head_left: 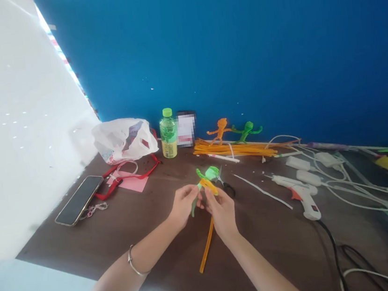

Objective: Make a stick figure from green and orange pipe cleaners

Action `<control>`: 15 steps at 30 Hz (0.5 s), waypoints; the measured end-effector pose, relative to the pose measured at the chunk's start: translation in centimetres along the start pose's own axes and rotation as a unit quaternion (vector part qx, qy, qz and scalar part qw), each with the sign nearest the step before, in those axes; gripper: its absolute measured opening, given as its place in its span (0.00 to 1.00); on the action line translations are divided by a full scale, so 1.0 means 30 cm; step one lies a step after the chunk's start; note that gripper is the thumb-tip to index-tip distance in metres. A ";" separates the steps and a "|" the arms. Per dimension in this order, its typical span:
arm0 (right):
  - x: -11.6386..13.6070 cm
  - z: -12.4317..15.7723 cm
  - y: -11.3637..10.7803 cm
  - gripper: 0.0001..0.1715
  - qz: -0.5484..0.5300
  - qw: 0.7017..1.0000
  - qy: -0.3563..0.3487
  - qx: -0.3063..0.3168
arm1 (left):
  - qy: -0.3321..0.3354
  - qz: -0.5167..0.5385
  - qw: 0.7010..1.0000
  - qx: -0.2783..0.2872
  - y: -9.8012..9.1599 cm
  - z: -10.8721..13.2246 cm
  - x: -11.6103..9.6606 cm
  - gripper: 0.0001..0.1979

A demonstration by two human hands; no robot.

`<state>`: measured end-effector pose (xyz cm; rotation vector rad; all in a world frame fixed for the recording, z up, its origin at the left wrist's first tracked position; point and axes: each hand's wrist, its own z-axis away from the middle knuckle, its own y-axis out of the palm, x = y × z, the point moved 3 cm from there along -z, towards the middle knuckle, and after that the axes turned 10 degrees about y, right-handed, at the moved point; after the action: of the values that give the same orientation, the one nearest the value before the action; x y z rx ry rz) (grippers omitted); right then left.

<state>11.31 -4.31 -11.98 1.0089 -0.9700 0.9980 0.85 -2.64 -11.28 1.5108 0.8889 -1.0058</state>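
Both hands meet over the middle of the dark table around a small green pipe-cleaner figure (212, 172) with a rounded head. My left hand (184, 204) pinches the figure's green body from the left. In my right hand (222, 210), the thumb and fingers press on an orange pipe cleaner (206, 245) that crosses the figure's chest; its long end hangs toward the table's front edge. Fingers partly cover the figure's lower body. Just behind the right hand lie scissors (228, 189) with black handles, partly hidden.
Behind stand a drink bottle (168, 137), a plastic bag (122, 140), and orange and green figures by an orange pipe-cleaner bundle (244, 150). A phone (79, 200) lies left. A white pipe cleaner (263, 191), glue gun (304, 198) and tangled cables (361, 186) lie right.
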 end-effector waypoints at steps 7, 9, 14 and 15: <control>-0.002 -0.027 -0.009 0.15 -0.065 0.994 0.071 0.041 | -0.232 0.342 0.908 0.068 0.019 0.007 0.013 0.01; 0.004 -0.026 -0.008 0.15 -0.057 0.992 0.090 0.071 | -0.290 0.394 0.867 0.093 0.024 0.021 0.004 0.04; 0.027 -0.010 -0.005 0.14 -0.073 0.988 0.086 0.105 | -0.331 0.396 0.848 0.117 0.029 0.042 -0.012 0.07; 0.029 -0.011 -0.006 0.13 -0.074 0.989 0.077 0.099 | -0.326 0.378 0.857 0.125 0.031 0.042 -0.010 0.06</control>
<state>11.76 -3.88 -11.26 1.1328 -0.6681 1.0466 1.44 -4.04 -10.77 1.3889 -0.3306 -0.9363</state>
